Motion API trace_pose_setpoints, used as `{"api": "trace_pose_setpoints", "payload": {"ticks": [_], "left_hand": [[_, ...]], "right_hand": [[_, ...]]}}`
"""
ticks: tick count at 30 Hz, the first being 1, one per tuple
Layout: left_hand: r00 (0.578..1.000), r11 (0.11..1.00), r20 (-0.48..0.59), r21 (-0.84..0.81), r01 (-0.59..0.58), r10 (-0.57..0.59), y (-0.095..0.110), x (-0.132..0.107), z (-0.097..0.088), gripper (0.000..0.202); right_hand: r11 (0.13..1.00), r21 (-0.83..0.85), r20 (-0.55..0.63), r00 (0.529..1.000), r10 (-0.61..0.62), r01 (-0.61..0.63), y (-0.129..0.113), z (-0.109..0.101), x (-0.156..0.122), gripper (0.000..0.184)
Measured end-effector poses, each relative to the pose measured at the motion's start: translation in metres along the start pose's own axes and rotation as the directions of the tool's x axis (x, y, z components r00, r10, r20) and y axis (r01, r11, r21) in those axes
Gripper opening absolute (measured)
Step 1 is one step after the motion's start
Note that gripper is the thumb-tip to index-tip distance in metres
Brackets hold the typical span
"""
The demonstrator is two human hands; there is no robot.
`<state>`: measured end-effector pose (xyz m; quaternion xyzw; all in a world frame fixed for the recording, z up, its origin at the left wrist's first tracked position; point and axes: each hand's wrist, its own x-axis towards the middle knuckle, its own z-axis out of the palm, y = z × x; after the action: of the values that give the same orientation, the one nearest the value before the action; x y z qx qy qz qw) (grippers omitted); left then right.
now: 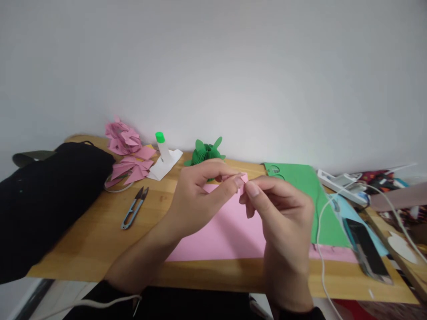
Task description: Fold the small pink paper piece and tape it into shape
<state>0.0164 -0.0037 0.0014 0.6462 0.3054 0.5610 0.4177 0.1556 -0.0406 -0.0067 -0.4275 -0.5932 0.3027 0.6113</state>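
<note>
Both of my hands are raised over a pink paper sheet (223,235) that lies on the wooden table (90,240). My left hand (200,195) and my right hand (280,209) meet at the fingertips, pinching a small folded pink paper piece (243,179) between them. Most of that piece is hidden by my fingers. Behind my left hand stands a green paper flower (204,153).
A black bag (43,195) fills the table's left end. Pink folded paper flowers (128,155), a glue bottle with a green cap (163,146) and small snips (133,208) lie at the back left. A green sheet (310,191), power strip (340,182), white cable and phone (367,249) sit right.
</note>
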Motion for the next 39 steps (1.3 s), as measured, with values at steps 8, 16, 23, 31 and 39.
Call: {"api": "trace_pose_setpoints", "payload": {"ticks": [8,16,23,31,39], "left_hand": [[0.993,0.982,-0.01,-0.152,0.115,-0.117,-0.0012,-0.0014,0.0005,0.017],[0.994,0.992,-0.035,-0.076,0.098,-0.101,0.0051,-0.0049,-0.0023,0.019],[0.996,0.983,0.051,-0.159,0.086,-0.079,0.0049,-0.003,-0.0021,0.015],[0.998,0.988,0.049,-0.146,0.049,-0.043,0.0027,-0.0045,-0.0065,0.015],[1.0,1.0,-0.014,0.016,-0.002,0.002,0.0077,-0.0043,-0.0044,0.021]], "right_hand": [[0.995,-0.061,-0.026,0.997,-0.076,0.075,-0.0022,0.0036,-0.0003,0.011],[0.987,-0.102,-0.012,0.992,-0.127,0.125,-0.0032,0.0055,-0.0023,0.012],[0.993,-0.027,-0.027,0.993,-0.118,0.117,-0.0024,0.0037,-0.0018,0.013],[0.997,0.055,-0.116,0.992,-0.046,0.053,-0.0016,0.0038,-0.0014,0.013],[0.994,0.096,-0.106,0.993,-0.046,0.056,0.0024,-0.0003,0.0008,0.014]]}}
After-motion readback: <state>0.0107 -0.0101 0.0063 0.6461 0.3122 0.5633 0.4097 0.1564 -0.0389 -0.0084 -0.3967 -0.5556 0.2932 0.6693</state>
